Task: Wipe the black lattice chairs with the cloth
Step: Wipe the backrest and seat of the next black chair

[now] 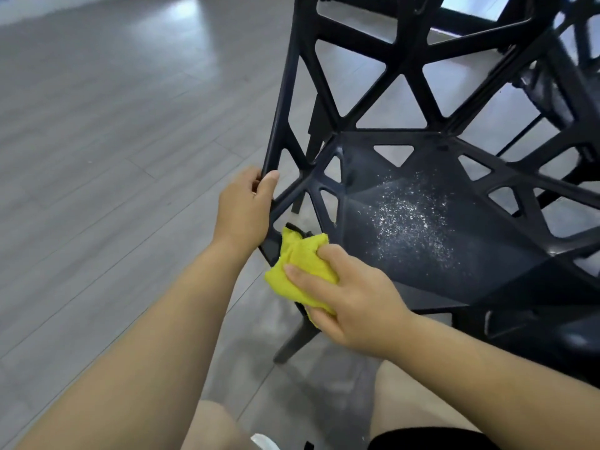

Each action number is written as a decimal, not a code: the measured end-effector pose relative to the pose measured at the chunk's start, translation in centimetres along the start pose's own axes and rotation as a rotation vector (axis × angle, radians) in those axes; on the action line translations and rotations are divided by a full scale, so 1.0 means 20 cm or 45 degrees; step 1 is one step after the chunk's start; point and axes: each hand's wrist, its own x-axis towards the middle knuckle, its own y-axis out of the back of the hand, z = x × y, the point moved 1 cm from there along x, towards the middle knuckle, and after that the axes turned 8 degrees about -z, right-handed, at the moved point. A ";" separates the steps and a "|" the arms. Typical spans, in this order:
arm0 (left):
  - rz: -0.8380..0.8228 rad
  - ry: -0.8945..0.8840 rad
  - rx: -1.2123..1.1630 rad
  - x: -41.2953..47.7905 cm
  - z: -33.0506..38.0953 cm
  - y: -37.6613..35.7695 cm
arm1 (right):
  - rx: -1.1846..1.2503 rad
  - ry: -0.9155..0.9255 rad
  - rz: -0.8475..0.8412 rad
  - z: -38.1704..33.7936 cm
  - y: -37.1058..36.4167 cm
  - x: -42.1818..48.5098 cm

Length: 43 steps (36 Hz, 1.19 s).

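A black lattice chair stands in front of me, its back made of triangular openings. Its seat carries a patch of white dust near the middle. My left hand grips the left edge of the chair's frame, thumb on top. My right hand holds a bunched yellow cloth and presses it against the seat's front left corner. The cloth covers part of that corner.
Grey wood-plank floor stretches to the left and behind. More black lattice frame, maybe a second chair, shows at the right edge. My knees are at the bottom of the view, close under the seat.
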 end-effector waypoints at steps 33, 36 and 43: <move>0.162 -0.415 0.991 -0.25 0.11 0.13 | 0.443 -0.516 0.013 0.20 0.25 0.02; 0.136 -0.572 1.084 -0.16 0.19 0.07 | 0.476 -0.611 0.092 0.30 0.28 0.07; -0.285 -0.424 1.632 0.06 0.21 -0.16 | 0.493 -0.799 0.192 0.57 0.32 0.31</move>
